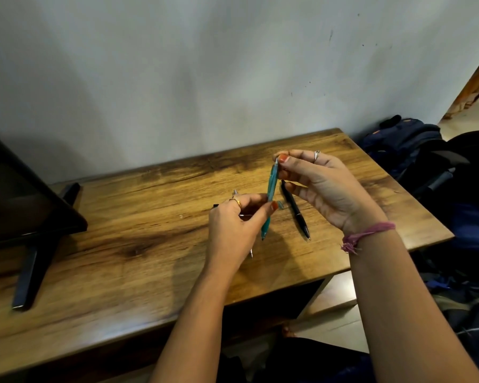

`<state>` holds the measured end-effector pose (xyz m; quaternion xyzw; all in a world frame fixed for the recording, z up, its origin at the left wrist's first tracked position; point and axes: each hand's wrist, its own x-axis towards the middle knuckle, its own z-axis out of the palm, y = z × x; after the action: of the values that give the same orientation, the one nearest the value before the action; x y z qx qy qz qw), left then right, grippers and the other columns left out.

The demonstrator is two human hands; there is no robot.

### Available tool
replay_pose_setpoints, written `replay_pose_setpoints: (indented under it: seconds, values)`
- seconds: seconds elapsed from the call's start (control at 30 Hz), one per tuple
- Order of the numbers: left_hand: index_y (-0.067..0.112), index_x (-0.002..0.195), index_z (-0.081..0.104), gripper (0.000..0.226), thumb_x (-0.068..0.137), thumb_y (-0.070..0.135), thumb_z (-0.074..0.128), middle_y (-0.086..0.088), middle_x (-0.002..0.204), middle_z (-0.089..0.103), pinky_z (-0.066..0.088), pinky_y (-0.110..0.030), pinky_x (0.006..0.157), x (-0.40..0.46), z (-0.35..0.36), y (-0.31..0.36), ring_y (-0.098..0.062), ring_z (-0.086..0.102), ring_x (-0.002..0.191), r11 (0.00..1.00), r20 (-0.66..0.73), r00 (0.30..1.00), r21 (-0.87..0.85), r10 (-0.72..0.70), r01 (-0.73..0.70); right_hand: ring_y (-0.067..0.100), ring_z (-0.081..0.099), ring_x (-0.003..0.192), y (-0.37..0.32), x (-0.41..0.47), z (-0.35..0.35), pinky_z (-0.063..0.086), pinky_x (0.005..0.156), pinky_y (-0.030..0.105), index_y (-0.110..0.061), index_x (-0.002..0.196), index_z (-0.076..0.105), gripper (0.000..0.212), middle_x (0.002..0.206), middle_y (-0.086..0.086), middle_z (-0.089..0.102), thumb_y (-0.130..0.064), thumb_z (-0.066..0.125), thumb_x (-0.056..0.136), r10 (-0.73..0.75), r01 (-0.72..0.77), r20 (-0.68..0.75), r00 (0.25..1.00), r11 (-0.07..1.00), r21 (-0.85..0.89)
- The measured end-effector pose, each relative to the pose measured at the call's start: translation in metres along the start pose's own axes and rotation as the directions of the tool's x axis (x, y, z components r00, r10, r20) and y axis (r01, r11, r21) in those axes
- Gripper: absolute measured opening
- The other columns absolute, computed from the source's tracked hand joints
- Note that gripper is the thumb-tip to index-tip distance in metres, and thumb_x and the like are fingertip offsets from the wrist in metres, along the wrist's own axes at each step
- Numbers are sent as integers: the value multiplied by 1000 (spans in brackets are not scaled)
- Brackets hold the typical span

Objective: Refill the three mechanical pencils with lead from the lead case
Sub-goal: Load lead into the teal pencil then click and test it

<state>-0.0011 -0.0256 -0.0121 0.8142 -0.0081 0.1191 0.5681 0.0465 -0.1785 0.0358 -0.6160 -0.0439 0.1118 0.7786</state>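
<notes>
A teal mechanical pencil (pixel 272 183) stands nearly upright above the wooden table (pixel 138 239), tip down. My left hand (pixel 234 230) pinches its middle. My right hand (pixel 318 186) pinches its top end between thumb and forefinger. A black mechanical pencil (pixel 295 210) lies on the table just right of it. A silver pencil (pixel 235 192) lies mostly hidden under my left hand, with only its ends showing. A small clear piece (pixel 280 205) lies beside the teal pencil. I cannot tell which item is the lead case.
A dark monitor on a black stand (pixel 36 255) occupies the table's left side. Dark bags (pixel 404 145) and a black chair (pixel 454 167) stand to the right of the table. A plain wall rises behind the table.
</notes>
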Motion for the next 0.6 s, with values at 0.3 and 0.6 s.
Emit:
replay_pose_setpoints:
  seconds: [0.3,0.6]
  values:
    - [24,103,73,19,84,23,72,19,90,68,56,-18,72,-1,-1,0,4,64,84,998,20,999,62,30,-31,9,64,82,3,1,-5,52,74,27,-20,91,70,12,87,-4,71,-13,61,91,-15,18,31,999,997,-74]
    - [21,97,73,12,85,20,71,9,89,71,56,-20,74,-3,1,3,-3,66,84,995,81,996,-95,-27,35,10,64,77,5,2,-10,50,77,34,-21,93,70,10,84,-3,70,-17,60,91,-17,25,66,998,994,-108]
